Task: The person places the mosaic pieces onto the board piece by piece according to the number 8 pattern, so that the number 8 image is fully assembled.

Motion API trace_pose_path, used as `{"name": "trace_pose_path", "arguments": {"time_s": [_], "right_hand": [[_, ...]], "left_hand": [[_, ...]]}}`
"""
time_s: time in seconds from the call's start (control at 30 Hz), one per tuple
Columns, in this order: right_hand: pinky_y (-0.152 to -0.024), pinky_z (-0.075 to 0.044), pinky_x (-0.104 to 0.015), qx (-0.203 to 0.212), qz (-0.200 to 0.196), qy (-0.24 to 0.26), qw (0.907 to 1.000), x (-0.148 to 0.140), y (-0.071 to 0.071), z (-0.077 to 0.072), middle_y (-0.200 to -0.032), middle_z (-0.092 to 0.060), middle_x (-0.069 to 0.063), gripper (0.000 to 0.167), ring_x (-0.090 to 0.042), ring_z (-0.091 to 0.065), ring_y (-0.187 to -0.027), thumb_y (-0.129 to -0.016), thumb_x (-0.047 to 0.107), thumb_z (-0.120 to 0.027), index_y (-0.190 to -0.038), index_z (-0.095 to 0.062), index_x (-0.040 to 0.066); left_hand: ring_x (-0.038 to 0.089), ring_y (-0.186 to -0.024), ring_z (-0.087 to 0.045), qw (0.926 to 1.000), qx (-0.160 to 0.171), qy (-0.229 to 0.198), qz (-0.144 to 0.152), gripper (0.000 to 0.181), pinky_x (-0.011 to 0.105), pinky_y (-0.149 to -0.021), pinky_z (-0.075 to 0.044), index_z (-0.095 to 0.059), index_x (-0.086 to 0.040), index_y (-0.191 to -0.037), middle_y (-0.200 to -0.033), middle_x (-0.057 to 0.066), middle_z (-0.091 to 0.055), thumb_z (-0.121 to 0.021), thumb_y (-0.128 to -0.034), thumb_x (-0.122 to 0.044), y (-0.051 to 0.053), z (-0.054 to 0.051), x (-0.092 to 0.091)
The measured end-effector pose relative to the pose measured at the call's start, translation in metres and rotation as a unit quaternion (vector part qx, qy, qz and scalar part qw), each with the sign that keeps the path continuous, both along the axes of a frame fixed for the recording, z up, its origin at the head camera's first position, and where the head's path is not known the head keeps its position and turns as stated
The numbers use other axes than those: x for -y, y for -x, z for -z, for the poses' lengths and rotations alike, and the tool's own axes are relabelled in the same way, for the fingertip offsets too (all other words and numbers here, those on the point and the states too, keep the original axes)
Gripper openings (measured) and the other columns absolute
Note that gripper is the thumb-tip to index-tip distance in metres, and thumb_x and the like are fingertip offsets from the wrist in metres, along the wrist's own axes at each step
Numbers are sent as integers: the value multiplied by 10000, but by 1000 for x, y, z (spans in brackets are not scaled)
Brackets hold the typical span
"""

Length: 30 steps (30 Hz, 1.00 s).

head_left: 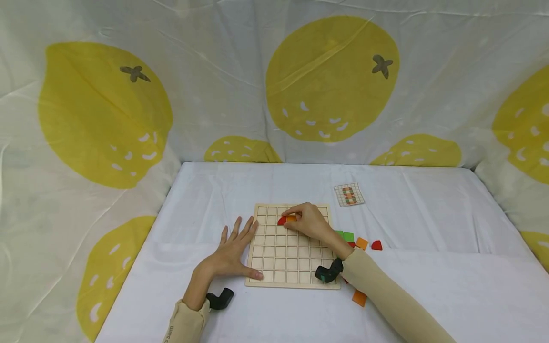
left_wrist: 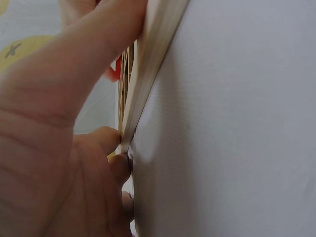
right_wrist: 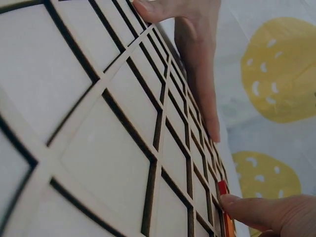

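A wooden grid board (head_left: 274,263) with square cells lies on the white cloth. My left hand (head_left: 231,255) is spread at its left edge, thumb on the near left corner and fingertips by the far left side; the left wrist view shows the thumb (left_wrist: 84,54) over the rim. My right hand (head_left: 310,222) reaches over the board's far part and pinches an orange tile (head_left: 291,218) between thumb and fingers. Just left of it a red rounded tile (head_left: 281,221) sits on the grid. Whether the orange tile is fully seated in a cell is hidden by the fingers.
Right of the board lie loose green tiles (head_left: 349,237), orange tiles (head_left: 361,243) and a red rounded tile (head_left: 376,245), some partly under the right forearm. Another orange tile (head_left: 359,298) is nearer. A small pattern card (head_left: 349,195) lies beyond the board at right.
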State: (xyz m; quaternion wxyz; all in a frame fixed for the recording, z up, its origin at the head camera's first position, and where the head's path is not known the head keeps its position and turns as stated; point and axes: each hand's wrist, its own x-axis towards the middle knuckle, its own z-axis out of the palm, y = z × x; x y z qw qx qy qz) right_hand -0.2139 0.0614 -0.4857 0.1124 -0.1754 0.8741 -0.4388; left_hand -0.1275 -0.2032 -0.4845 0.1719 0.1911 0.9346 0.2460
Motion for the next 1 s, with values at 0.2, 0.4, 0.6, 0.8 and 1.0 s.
{"name": "trace_pose_path", "arguments": {"time_s": [0.2, 0.4, 0.6, 0.8, 1.0], "right_hand": [[-527, -309, -208, -31, 71, -11, 10000, 1, 0, 1, -602, -497, 8, 261, -111, -370, -534, -869, 188, -849, -1120, -816, 124], [-513, -312, -213, -52, 69, 82, 9999, 2, 2, 2, -589, -509, 7, 229, -107, -378, -526, -871, 175, -843, -1092, -822, 120], [-506, -318, -212, -42, 157, 8, 9999, 3, 2, 1, -605, -536, 3, 186, -103, -394, -523, -887, 185, -828, -1065, -829, 132], [-507, -320, -218, -48, 229, 23, 9997, 3, 2, 2, -600, -537, -7, 174, -113, -405, -525, -883, 180, -831, -1051, -832, 131], [-504, -319, -213, -73, 244, -28, 9997, 2, 2, 2, -619, -566, -6, 182, -110, -417, -527, -880, 188, -837, -1055, -834, 138]], "left_hand": [[440, -1603, 145, 10000, -41, 8, 23, 1420, 736, -1221, 108, -33, -109, -1675, -1763, 110, 22, -907, -677, -616, 0, 1, 0], [439, -1603, 147, 10000, -45, 0, 30, 1424, 739, -1219, 107, -32, -109, -1675, -1763, 108, 23, -906, -675, -620, 1, 2, 1], [448, -1600, 146, 9999, -80, 28, 74, 1418, 746, -1212, 108, -27, -110, -1674, -1762, 117, 21, -902, -682, -620, 0, 2, 2], [443, -1603, 140, 9999, -91, 21, 60, 1421, 746, -1217, 96, -36, -109, -1675, -1764, 110, 19, -906, -675, -621, 1, 3, 2], [441, -1604, 138, 10000, -82, 25, 46, 1418, 741, -1220, 96, -38, -105, -1675, -1764, 110, 16, -909, -676, -612, 1, 4, 1]]}}
